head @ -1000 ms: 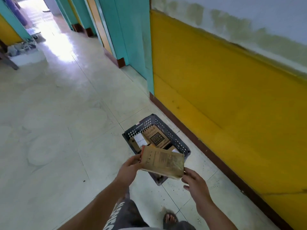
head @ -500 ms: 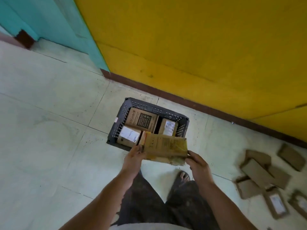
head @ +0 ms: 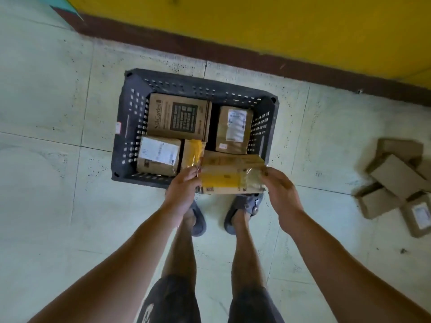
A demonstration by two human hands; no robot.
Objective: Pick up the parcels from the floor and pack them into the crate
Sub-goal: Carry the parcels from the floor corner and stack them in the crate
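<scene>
While parcel (head: 229, 177) hovers over crate (head: 121, 138), left grip (head: 183, 188), right grip (head: 281, 191) clasp its ends

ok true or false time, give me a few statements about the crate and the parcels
1. The left hand and the right hand both hold the flat yellow-taped parcel. True.
2. The crate is empty. False: several boxed parcels already lie in it.
3. A pile of parcels lies on the floor to the person's right. True.
4. The flat yellow-taped parcel lies on the crate's bottom. False: it is held up over the crate's near right corner.
</scene>
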